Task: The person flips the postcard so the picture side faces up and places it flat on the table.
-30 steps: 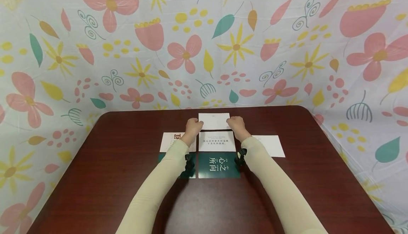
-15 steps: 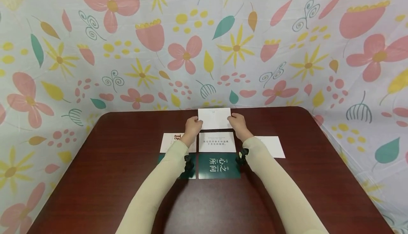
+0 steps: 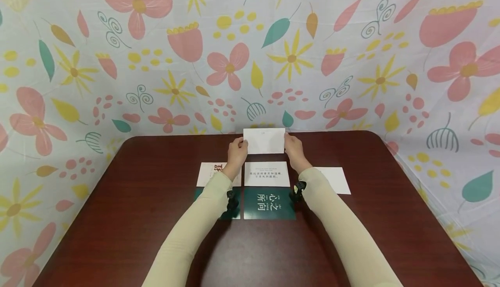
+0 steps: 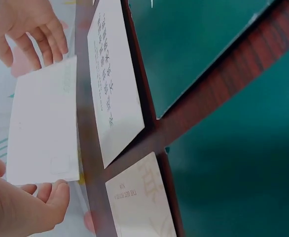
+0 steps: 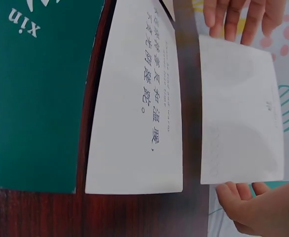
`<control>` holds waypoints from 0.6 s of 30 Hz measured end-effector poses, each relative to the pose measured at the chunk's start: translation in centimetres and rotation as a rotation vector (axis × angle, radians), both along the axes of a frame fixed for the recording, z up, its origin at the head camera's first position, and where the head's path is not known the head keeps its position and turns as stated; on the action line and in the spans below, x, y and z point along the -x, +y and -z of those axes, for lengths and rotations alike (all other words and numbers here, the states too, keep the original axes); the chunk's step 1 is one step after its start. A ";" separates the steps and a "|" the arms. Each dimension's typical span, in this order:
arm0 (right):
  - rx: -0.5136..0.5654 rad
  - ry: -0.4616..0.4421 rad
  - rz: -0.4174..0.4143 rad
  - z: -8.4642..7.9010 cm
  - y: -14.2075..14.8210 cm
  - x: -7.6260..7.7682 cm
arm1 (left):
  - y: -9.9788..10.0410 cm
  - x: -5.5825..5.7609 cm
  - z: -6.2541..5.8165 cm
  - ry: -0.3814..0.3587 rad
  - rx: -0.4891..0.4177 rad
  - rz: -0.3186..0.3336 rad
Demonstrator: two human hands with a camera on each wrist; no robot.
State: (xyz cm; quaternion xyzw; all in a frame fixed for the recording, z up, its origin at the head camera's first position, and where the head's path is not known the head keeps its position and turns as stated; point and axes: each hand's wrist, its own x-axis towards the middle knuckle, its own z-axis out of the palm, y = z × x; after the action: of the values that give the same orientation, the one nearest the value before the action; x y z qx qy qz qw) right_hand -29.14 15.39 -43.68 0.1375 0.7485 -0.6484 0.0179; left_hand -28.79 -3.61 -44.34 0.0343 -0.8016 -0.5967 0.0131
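Note:
Both hands hold a white postcard (image 3: 264, 141) by its two short edges, raised and tilted near the table's far edge. My left hand (image 3: 236, 153) grips its left edge and my right hand (image 3: 294, 148) its right edge. A faint stamp box and tiny print show on this postcard (image 4: 43, 123) in the left wrist view. In front of the hands lies a white card with Chinese lines (image 3: 267, 174), and nearer still a dark green card with white characters (image 3: 269, 203). Partly behind the left forearm are a white card with red characters (image 3: 207, 172) and another green card (image 5: 36, 98).
A blank-looking white card (image 3: 335, 179) lies to the right, partly covered by my right forearm. The dark red-brown table (image 3: 129, 217) ends at the back against a flower-printed cloth (image 3: 179, 100). A black wrist camera (image 3: 232, 200) sits on the left wrist.
The postcard has risen from lying nearly flat and now tilts up towards me at the far edge. Both hands have lifted slightly with it. The other cards have stayed put.

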 end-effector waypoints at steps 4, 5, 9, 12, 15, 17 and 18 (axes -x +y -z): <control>0.019 0.009 0.041 -0.1 -0.1 -0.2 | 0.2 -0.4 -0.3 0.003 -0.012 0.002; 0.025 0.013 0.049 -0.1 -0.1 -0.2 | 0.3 -0.4 -0.4 0.005 -0.014 -0.001; 0.050 0.014 0.084 -0.1 -0.1 -0.2 | 0.5 -0.5 -0.5 0.004 -0.021 -0.012; 0.067 0.004 0.120 0.1 0.0 -0.1 | 0.5 -0.4 -0.4 -0.001 -0.026 -0.024; 0.070 -0.001 0.141 0.2 0.0 0.0 | 0.5 -0.4 -0.3 -0.003 -0.026 -0.028; 0.068 -0.001 0.145 0.2 0.0 -0.1 | 0.5 -0.4 -0.2 0.000 -0.024 -0.032; 0.061 -0.002 0.142 0.3 0.1 -0.2 | 0.5 -0.4 -0.2 0.003 -0.024 -0.033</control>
State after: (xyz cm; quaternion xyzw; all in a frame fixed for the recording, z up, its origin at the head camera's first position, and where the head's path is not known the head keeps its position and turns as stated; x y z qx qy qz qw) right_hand -28.93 15.47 -43.94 0.1901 0.7168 -0.6705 -0.0234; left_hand -28.39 -3.15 -44.12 0.0468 -0.7936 -0.6061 0.0234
